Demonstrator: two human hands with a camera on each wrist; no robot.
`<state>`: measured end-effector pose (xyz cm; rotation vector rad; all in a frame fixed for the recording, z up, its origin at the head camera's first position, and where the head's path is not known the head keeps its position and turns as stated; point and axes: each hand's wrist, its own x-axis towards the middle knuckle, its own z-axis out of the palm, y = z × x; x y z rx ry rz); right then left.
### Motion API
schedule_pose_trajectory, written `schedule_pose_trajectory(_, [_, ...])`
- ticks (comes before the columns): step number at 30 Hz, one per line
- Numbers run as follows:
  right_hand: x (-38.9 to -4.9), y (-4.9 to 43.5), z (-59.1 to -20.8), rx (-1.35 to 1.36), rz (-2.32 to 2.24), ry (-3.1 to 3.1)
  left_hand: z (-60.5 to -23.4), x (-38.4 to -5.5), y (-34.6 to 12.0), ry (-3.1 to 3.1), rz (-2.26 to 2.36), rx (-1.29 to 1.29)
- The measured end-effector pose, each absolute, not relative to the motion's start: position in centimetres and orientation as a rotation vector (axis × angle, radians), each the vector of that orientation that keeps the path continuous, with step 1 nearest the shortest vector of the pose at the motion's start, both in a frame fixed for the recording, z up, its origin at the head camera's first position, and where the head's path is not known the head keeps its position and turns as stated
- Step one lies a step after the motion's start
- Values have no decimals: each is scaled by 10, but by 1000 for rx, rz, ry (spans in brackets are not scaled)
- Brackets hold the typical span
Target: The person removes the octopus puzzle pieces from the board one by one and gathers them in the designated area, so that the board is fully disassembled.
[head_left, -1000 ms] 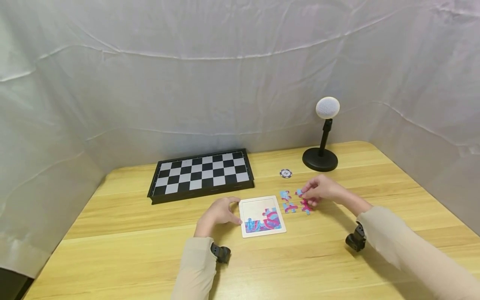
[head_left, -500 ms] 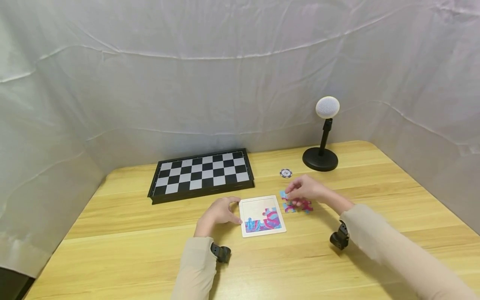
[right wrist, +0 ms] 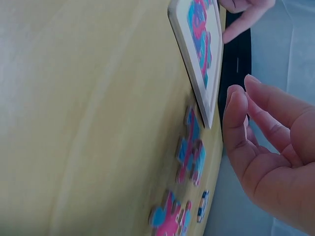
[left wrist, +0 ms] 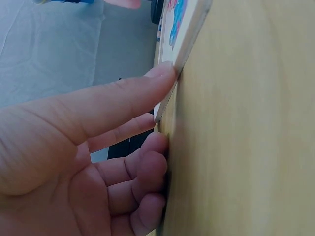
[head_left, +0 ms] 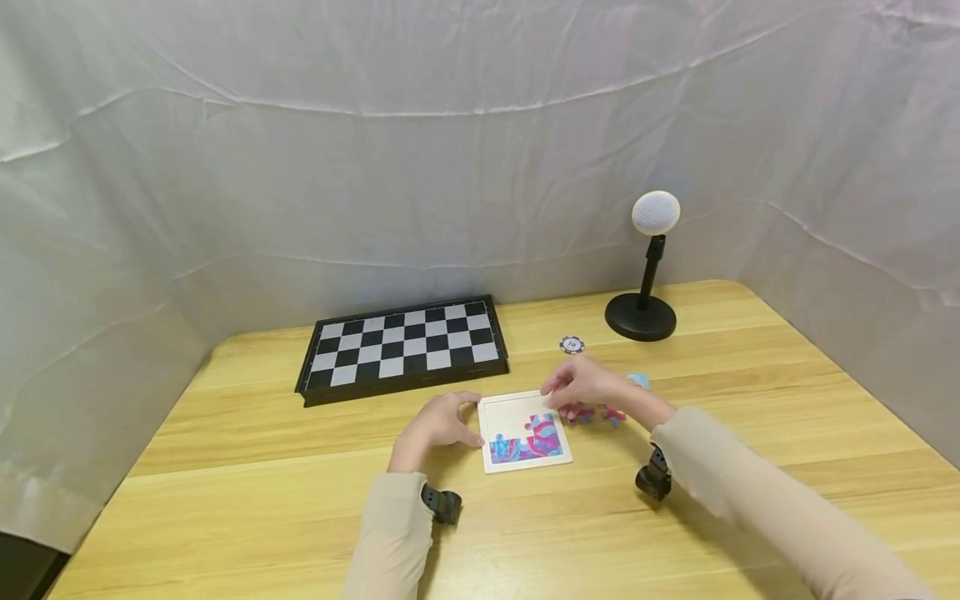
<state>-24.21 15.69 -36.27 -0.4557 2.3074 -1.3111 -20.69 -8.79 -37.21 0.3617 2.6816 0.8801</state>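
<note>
In the head view a white puzzle tray [head_left: 517, 408] lies on the table, with joined blue and pink pieces along its near edge and up its right side. My left hand [head_left: 437, 423] rests at the tray's left edge; in the left wrist view the thumb [left wrist: 160, 73] touches the rim. Over the tray's upper right corner, my right hand [head_left: 581, 387] has thumb and fingertips drawn together. No piece shows at those fingertips in the right wrist view, and I cannot tell whether one is hidden there. Loose puzzle pieces [right wrist: 170, 219] lie beside the tray, partly under the right hand.
A folded black-and-white chessboard [head_left: 405, 346] lies behind the tray to the left. Farther back on the right stands a white round-headed device on a black stand [head_left: 641, 317]. A poker chip [head_left: 572, 344] lies beyond the right hand. Pale cloth hangs around the table.
My right hand has moved left from the loose pieces to the tray's upper right corner, uncovering a blue piece behind its wrist. The left hand and tray have stayed put.
</note>
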Motion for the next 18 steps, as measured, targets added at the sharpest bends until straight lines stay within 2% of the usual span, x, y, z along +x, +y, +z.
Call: schedule_pose_trajectory(18, [-236,142,-368,-657,-1152,2309,-373,-208,-88,2681,892,365])
